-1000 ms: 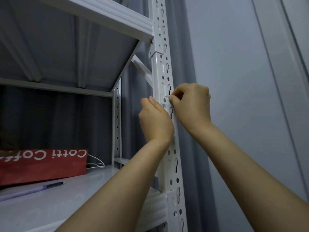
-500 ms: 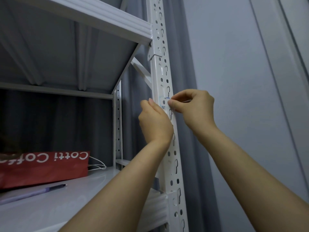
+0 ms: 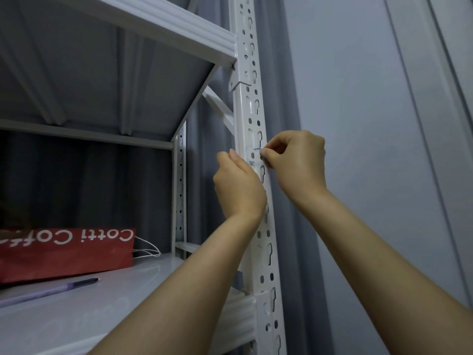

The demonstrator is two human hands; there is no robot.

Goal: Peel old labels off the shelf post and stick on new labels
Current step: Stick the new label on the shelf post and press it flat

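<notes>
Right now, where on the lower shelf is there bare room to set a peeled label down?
The lower shelf is bare from the pen across to the post. The red bag fills the back left. The left hand and right hand crowd the post at the label.

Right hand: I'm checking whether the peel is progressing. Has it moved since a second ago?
Yes, slightly: the right hand, pinching the label, has drawn rightward off the post, uncovering the keyhole slot above the pinch.

Smooth white painted-metal post (image 3: 243, 111), glossy shelf board (image 3: 76, 316), matt red paper bag (image 3: 64, 260), grey cloth curtain (image 3: 288, 98)
</notes>
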